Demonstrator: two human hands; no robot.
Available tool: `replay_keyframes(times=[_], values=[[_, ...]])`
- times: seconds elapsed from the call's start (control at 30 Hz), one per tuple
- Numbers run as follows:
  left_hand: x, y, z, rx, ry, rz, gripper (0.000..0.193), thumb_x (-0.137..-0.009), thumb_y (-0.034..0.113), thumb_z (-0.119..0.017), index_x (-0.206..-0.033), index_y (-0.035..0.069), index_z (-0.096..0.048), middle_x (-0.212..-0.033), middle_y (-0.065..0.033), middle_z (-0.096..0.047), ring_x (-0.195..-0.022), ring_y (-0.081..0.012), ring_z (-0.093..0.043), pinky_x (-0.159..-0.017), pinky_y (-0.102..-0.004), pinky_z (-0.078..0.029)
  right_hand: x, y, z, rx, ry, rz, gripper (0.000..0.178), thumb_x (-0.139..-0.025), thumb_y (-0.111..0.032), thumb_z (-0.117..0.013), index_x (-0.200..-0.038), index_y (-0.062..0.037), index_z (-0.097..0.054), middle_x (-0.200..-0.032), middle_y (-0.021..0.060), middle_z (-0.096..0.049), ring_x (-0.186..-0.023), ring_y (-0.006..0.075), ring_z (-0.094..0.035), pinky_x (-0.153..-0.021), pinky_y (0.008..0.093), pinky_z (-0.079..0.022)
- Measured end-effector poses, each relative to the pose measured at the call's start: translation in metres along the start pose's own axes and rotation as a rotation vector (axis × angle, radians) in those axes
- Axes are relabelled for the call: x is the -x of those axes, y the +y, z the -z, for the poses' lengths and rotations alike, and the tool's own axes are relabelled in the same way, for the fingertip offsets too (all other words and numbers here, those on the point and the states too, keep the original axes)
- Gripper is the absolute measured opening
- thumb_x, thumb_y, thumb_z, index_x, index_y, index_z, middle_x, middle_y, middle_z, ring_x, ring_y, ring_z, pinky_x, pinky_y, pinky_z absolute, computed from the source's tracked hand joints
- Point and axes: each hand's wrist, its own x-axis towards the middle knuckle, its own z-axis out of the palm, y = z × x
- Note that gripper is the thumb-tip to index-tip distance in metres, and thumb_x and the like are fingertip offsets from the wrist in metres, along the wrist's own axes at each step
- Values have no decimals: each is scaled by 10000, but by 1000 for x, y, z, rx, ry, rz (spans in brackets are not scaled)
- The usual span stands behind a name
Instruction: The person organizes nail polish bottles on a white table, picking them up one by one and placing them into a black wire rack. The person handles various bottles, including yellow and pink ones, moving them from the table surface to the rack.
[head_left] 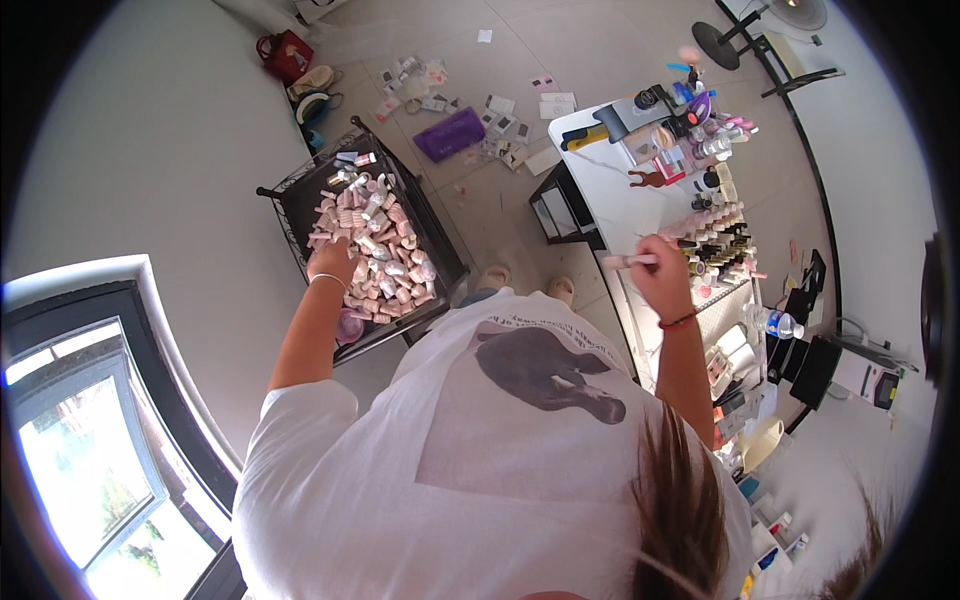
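My left hand point(333, 262) reaches into a dark cart tray point(287, 190) on the left. It touches a heap of small pink nail polish bottles point(385, 255); its fingertips are lost among them, so their grip does not show. Over the edge of the white table on the right, my right hand point(664, 275) is closed around a pale pink nail polish bottle point(628, 262). Beyond that hand, several rows of nail polish bottles point(715, 245) with dark, pink and light caps stand on the table.
The white table point(625, 215) also carries a grey hand rest point(632, 117) and a clear plastic bottle point(778, 323). A purple pouch point(449, 135) and small packets point(507, 130) lie on the tiled floor. An open window point(95, 450) is at lower left. A black fan point(715, 45) stands far right.
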Motion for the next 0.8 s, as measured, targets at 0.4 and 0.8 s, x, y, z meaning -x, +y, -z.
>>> replay_keyframes(times=[0.4,0.8], values=[[-27,-34,-40,100,96,163,182,-877,207,-623,-1001,114,-717,-1036,-159,-716,-974,-355,-693,-825,-469,-561,77,99,96,-494,490,-636,130,-950,-167,-586,-958,-40,-615,-710,32,-642,-526,97,-570,-447,211,-357],[-36,-37,33,542,569,-41,173,-839,152,-712,-999,87,-728,-876,-87,-739,-784,-209,-709,-720,-345,-559,106,157,192,507,650,-459,166,-785,-194,-680,-879,-61,-708,-727,140,-693,-697,298,-700,-641,380,-537]])
